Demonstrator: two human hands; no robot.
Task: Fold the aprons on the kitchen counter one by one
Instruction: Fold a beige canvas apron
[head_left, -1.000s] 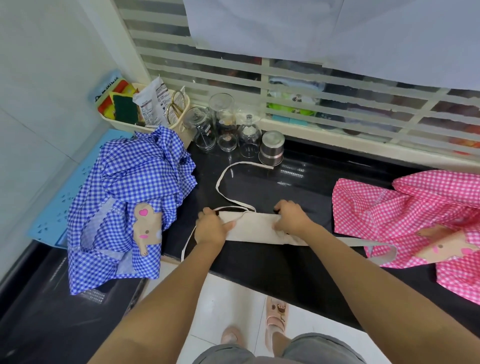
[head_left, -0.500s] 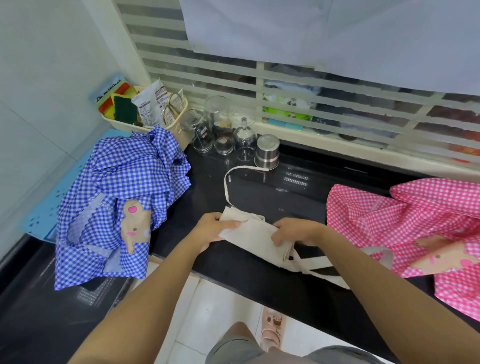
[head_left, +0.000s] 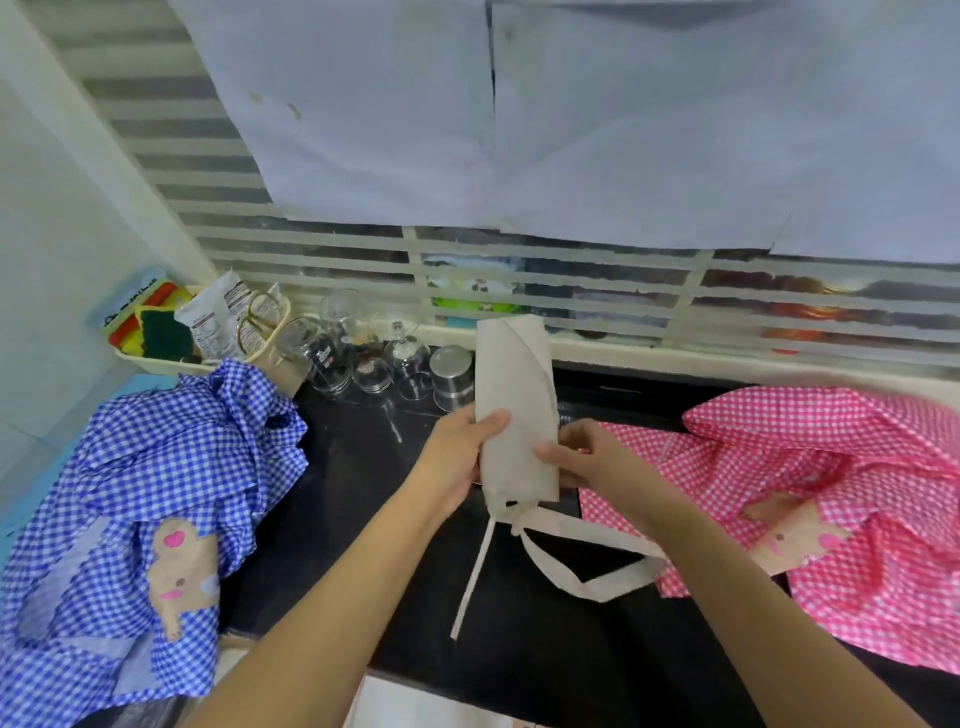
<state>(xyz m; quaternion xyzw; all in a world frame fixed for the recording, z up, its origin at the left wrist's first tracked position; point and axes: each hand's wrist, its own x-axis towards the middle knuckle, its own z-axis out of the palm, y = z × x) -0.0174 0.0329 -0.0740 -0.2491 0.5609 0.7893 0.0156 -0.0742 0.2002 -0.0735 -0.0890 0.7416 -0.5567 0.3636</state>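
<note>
Lifted off the counter (head_left: 358, 478) since the earlier frames, the folded beige apron (head_left: 514, 395) now stands upright in mid-frame. The left hand (head_left: 454, 460) grips its left edge, fingers (head_left: 492, 420) curled round it; the right hand (head_left: 584, 460) pinches its right edge. Its straps (head_left: 587, 539) trail down onto the counter. A blue apron (head_left: 156, 467) lies crumpled at left, a pink apron (head_left: 831, 467) at right.

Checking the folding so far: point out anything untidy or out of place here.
The beige apron, gripped by the left hand and right hand, trails loose straps onto the counter; the blue apron and pink apron lie crumpled.
</note>
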